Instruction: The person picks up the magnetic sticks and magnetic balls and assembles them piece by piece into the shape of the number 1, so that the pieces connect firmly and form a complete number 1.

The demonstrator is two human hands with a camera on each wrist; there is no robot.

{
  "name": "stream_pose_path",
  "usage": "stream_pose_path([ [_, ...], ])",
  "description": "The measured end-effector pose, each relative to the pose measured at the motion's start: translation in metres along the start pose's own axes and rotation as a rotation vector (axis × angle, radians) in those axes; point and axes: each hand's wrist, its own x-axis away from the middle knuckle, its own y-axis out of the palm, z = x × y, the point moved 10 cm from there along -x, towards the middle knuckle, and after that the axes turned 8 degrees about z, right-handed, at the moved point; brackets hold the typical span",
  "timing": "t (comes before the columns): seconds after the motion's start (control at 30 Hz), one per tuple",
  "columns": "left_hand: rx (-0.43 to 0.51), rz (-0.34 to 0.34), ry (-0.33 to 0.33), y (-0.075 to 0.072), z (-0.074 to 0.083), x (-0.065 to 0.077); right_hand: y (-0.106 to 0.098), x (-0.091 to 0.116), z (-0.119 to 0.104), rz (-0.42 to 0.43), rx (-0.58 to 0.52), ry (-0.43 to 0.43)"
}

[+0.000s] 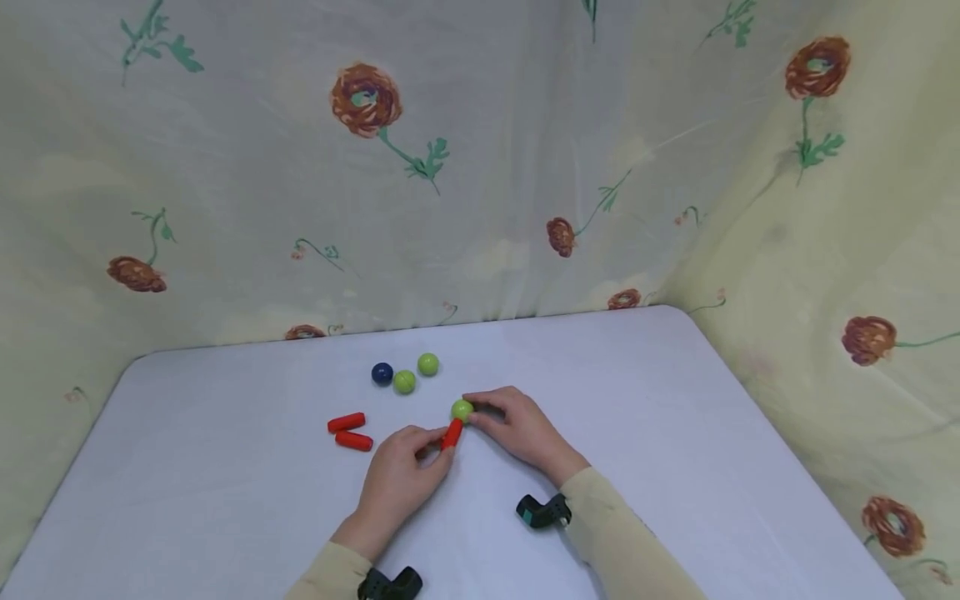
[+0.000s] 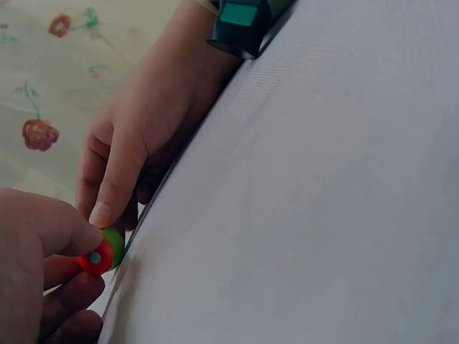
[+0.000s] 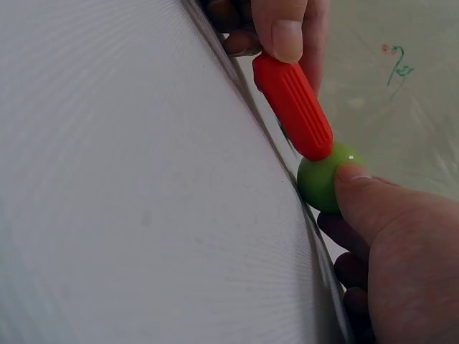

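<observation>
Near the middle of the table, my left hand [image 1: 401, 472] pinches a red ribbed rod [image 1: 452, 434] between thumb and fingers. My right hand [image 1: 524, 428] pinches a green ball [image 1: 462, 410] at the rod's far end. In the right wrist view the tip of the red rod [image 3: 295, 107] touches the green ball [image 3: 320, 180]; whether it sits in a hole I cannot tell. The left wrist view shows the rod's near end [image 2: 95, 259], round with a pale centre, and the green ball [image 2: 115, 247] behind it.
Two more red rods [image 1: 347, 422] lie left of my hands. Beyond them sit a dark blue ball [image 1: 382, 373] and two green balls [image 1: 405, 382]. The white table [image 1: 225, 500] ends at a flowered cloth [image 1: 480, 167] behind and on the right. Each wrist wears a black device [image 1: 543, 511].
</observation>
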Motion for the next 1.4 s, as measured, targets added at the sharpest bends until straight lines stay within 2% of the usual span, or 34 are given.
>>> stream_pose_path([
  [0.3,-0.009,-0.027,0.055,-0.0002,0.0029,0.0017,0.0017,-0.0007,-0.0013,-0.009,0.011,0.000],
  [0.77,-0.013,-0.046,0.046,0.0015,0.0024,0.0030,0.0009,0.0002,-0.0020,-0.002,0.015,0.024],
  [1.03,-0.014,-0.045,0.088,0.0028,0.0056,-0.0005,-0.0026,-0.0005,-0.0018,0.022,0.007,0.013],
  [1.27,-0.004,-0.064,0.070,0.0026,0.0039,-0.0002,-0.0006,-0.0004,-0.0022,-0.003,0.020,0.029],
  [1.4,0.006,-0.085,0.052,-0.0042,0.0039,-0.0023,-0.0009,0.0000,-0.0040,0.000,0.009,0.027],
])
